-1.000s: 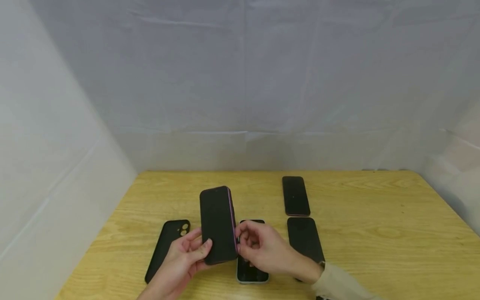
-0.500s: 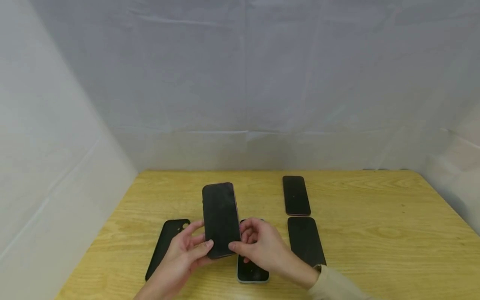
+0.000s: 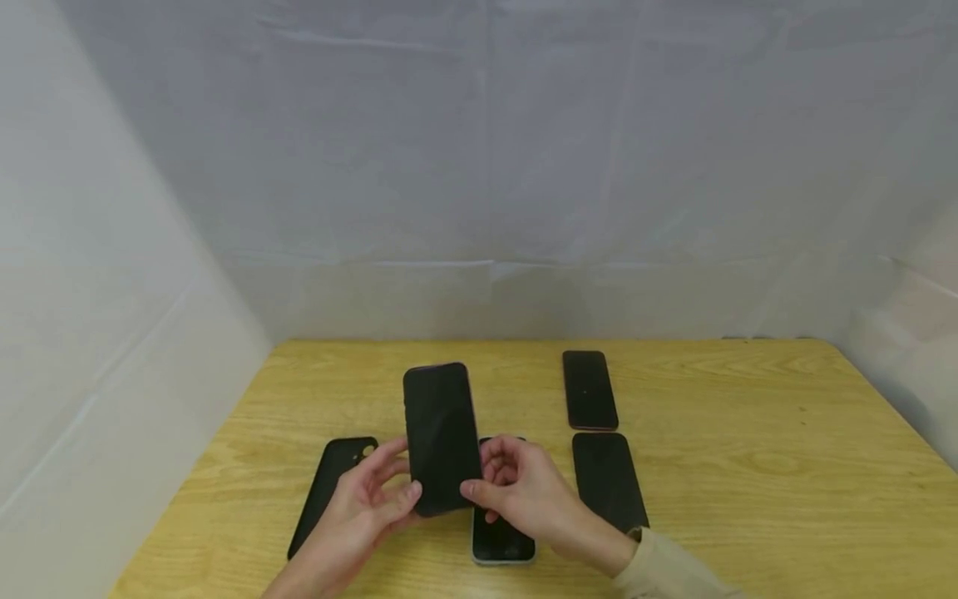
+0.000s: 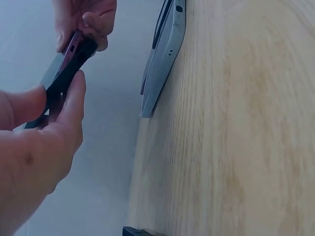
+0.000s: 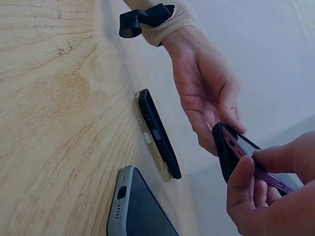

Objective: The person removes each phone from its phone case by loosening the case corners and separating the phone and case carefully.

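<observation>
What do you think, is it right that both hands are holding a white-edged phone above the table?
Not quite: the phone has a purple edge, not white, as the right wrist view shows. The left hand and right hand do hold it above the table.

By its look, this is a makeshift filming booth: a wooden table [image 3: 748,474] screened on three sides. A pale, creased back sheet [image 3: 486,166] rises behind the far edge, while a left sheet [image 3: 112,291] and a right sheet [image 3: 916,308] close in the sides. In the right wrist view, a black device [image 5: 130,24] sits at a sleeve [image 5: 183,18]. Whether a home, office or lab lies beyond cannot be told.
</observation>
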The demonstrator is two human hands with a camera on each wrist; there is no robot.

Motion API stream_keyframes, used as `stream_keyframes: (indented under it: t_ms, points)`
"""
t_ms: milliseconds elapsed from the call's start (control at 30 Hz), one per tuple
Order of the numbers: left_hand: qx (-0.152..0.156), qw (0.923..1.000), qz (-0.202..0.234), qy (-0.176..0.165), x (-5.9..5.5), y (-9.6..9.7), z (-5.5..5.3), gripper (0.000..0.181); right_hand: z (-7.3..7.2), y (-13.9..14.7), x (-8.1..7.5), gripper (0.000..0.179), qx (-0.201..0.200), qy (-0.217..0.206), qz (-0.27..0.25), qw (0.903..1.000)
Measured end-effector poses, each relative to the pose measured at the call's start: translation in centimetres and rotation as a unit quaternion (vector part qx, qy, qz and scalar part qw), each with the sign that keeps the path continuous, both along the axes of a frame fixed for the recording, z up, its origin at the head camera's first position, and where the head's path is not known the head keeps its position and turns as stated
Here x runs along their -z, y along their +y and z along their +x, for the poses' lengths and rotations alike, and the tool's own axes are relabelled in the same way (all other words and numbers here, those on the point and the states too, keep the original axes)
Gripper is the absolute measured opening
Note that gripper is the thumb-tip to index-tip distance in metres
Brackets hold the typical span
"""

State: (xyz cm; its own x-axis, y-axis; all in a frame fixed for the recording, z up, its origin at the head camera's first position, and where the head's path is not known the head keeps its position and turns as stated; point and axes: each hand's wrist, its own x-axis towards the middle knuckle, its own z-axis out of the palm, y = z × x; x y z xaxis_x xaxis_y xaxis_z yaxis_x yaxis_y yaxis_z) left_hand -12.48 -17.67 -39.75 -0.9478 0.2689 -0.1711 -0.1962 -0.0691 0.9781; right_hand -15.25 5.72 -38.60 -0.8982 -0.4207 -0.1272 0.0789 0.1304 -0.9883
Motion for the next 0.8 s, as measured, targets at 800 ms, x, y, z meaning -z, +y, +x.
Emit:
stream_keyframes:
  t_ms: [800]
  points:
    - [-0.094,0.9949,-0.036,-0.014,-0.17,0.36,-0.06,0.051,0.13,-0.09,-0.07,0.034,0.017,-0.007,-0.030,0.9994]
